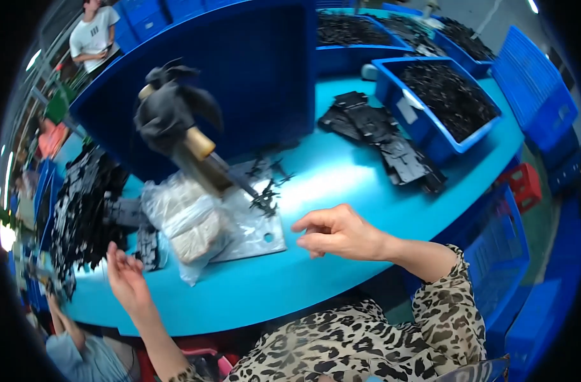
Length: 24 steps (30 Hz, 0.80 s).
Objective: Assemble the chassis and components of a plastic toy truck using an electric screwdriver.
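Note:
My left hand [128,280] is raised over the table's near left edge, fingers extended and nothing visible in them. It is nearest a pile of thin black plastic pieces [80,204]. My right hand [344,234] hovers over the table with loosely bent fingers; a gap shows between them, and I see nothing held. Left of it lies a grey metal plate [274,242] with a round hole. A pale block wrapped in clear plastic [198,232] overlaps the plate. Above stands a tool with a wooden handle [200,143], black cloth and a metal shaft, pointing at small black scraps [265,197].
A large dark blue bin [259,76] stands behind the tool. Stacked flat black parts [392,146] lie on the turquoise table [341,286] at right, beside a blue crate [456,146] full of black pieces. A red stool [526,188] is beyond the right edge. Other people are at left.

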Each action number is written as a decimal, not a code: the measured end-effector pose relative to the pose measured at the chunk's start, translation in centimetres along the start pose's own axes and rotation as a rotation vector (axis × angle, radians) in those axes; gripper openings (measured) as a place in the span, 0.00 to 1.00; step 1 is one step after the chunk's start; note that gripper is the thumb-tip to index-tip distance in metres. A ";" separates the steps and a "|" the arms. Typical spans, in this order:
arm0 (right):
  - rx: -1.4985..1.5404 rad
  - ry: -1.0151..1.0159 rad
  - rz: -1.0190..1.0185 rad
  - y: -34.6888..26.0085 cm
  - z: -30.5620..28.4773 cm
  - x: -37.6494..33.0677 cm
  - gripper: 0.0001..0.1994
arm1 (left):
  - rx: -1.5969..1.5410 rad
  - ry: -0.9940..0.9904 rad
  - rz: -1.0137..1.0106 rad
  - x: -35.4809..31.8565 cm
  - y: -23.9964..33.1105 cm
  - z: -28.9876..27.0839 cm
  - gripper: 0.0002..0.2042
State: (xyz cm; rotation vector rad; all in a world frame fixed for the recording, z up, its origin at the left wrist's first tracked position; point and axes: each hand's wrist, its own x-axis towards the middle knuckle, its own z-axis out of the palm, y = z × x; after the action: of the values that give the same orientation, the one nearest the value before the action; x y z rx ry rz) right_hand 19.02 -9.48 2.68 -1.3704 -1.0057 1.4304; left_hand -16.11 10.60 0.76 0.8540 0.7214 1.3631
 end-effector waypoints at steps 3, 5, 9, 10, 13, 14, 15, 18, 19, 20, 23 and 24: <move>-0.959 0.523 -0.602 0.1 -2.6 -2.0 0.14 | 0.004 0.013 -0.106 -4.5 -2.5 4.1 0.11; -1.321 0.817 -0.564 0.2 -6.8 -2.4 0.18 | -0.005 -0.052 -0.203 -6.3 -3.9 6.5 0.10; -1.477 1.052 -0.157 0.5 -13.1 -1.5 0.30 | 0.002 -0.165 -0.362 -7.9 -5.8 9.5 0.10; -1.485 1.062 -0.109 0.4 -13.7 -0.8 0.31 | 0.008 -0.180 -0.386 -8.3 -6.0 9.8 0.10; -1.463 0.935 0.084 -0.3 -13.6 1.4 0.32 | -0.015 -0.224 -0.439 -9.6 -6.4 10.7 0.10; -1.511 0.958 0.084 0.4 -14.4 1.5 0.30 | -0.025 -0.265 -0.479 -9.8 -7.0 11.0 0.10; -1.451 0.938 0.130 0.1 -14.2 1.7 0.27 | -0.029 -0.287 -0.509 -9.7 -7.4 10.8 0.10; -1.408 1.001 -0.091 1.0 -15.4 1.5 0.21 | -0.062 -0.317 -0.601 -10.3 -8.0 11.7 0.11; -1.344 1.046 -0.191 1.0 -15.7 1.3 0.22 | -0.083 -0.336 -0.640 -10.4 -8.2 11.9 0.11; -1.284 1.093 -0.197 1.0 -15.7 1.3 0.22 | -0.085 -0.346 -0.654 -10.6 -8.3 12.1 0.11; -1.101 1.125 -0.212 -0.3 -15.1 0.8 0.25 | -0.027 -0.352 -0.693 -11.0 -8.5 12.4 0.10; -1.087 1.156 -0.303 -0.1 -15.3 0.3 0.26 | -0.039 -0.351 -0.718 -11.3 -8.6 12.5 0.10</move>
State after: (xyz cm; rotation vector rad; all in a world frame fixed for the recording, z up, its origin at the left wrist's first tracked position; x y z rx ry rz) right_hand 34.28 -9.49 1.81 -2.2049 -1.0643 -0.3794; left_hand -2.01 -1.95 -0.53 0.6803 0.6341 0.5666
